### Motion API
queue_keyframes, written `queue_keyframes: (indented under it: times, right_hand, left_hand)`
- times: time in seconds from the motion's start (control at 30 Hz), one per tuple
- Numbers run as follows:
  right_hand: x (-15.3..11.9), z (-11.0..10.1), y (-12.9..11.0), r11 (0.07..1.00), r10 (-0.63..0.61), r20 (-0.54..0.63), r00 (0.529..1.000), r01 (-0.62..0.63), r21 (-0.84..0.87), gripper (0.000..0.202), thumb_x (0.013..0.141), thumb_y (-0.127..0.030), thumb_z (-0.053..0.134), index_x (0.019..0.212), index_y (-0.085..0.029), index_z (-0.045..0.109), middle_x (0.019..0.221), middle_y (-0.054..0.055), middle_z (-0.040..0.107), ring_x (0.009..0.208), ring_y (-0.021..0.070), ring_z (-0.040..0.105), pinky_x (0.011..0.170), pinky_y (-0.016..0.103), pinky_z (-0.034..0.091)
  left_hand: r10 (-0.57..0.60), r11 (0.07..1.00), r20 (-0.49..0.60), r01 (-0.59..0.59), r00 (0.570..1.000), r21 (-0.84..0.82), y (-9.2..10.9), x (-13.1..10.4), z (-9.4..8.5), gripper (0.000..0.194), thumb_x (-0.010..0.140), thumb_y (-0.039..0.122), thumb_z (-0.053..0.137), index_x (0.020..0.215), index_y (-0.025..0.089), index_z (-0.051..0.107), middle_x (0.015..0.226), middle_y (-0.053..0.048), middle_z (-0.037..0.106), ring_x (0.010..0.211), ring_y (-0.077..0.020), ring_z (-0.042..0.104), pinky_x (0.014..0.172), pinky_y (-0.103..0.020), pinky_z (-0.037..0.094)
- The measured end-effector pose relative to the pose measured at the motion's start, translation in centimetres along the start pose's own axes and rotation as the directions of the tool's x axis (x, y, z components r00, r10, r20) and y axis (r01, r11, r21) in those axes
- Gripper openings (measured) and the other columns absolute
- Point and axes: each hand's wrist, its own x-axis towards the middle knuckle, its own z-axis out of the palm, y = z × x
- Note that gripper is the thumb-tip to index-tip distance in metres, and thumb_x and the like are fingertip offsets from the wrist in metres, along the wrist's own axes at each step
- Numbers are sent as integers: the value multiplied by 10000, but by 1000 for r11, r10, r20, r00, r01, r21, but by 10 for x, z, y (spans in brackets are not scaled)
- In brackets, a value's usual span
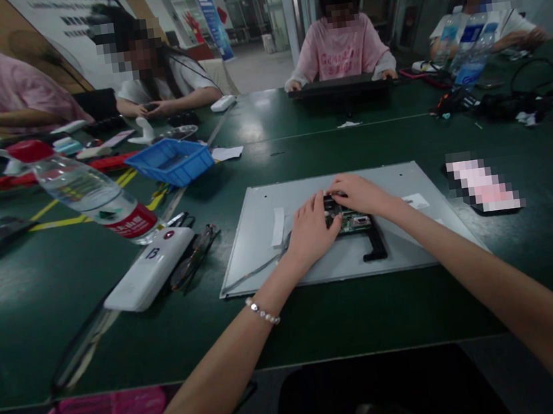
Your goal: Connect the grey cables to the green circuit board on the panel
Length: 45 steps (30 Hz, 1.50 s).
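Observation:
A flat silver-grey panel [263, 262] lies on the green table. On its middle sits a green circuit board [359, 222] in a black frame [376, 242] that has a hooked arm toward me. My left hand [312, 229] rests over the board's left side, fingers slightly spread, thumb on the board. My right hand [358, 193] reaches over the board's far edge, fingers bent down on it; whether they pinch a small part is hidden. A grey cable [259, 273] runs from under my left hand to the panel's near left corner.
Left of the panel are a white power bank [150, 269], glasses [195, 257], a tilted bottle with a red cap [98, 195] and a blue basket [174, 159]. A phone [486, 188] lies at right. Several people sit across the green table [370, 316].

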Motion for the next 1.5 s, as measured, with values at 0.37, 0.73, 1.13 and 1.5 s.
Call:
queue_keyframes:
  times: [0.37, 0.73, 1.13, 1.5]
  right_hand:
    - [-55, -46, 15, 977, 191, -47, 980, -195, -86, 302, 890, -266, 484, 1109, -160, 661, 1109, 122, 648, 1012, 262, 589, 883, 397, 443]
    - [-106, -45, 39, 923, 348, 42, 937, -350, 162, 303, 769, -237, 593, 1056, -187, 678, 1099, 97, 637, 794, 182, 634, 777, 353, 507]
    - [-106, -50, 29, 853, 462, 4, 887, -445, 274, 149, 766, -324, 624, 838, -202, 673, 956, 71, 677, 767, 197, 647, 744, 367, 502]
    - [-99, -45, 2, 411, 510, 290, 810, -525, 745, 304, 768, -278, 652, 1049, -162, 632, 828, 74, 698, 770, 162, 673, 698, 293, 557]
  left_hand:
    - [38, 999, -28, -38, 999, -8, 2, -2, -8, 597, 932, 420, 396, 1422, 123, 229, 1491, -187, 258, 1358, -303, 290, 1084, -470, 293]
    - [422, 903, 133, -429, 897, 27, 19, -4, -24, 490, 947, 340, 432, 1401, 192, 321, 1477, -68, 340, 1405, -201, 202, 1163, -419, 150]
    - [442, 890, 205, -455, 873, 17, 21, -5, -27, 424, 952, 326, 420, 1361, 220, 401, 1436, -55, 409, 1375, -214, 274, 1140, -444, 188]
    - [470, 871, 212, -489, 857, 46, 21, -6, -25, 388, 956, 300, 396, 1334, 222, 435, 1389, -59, 463, 1323, -207, 354, 1130, -432, 183]
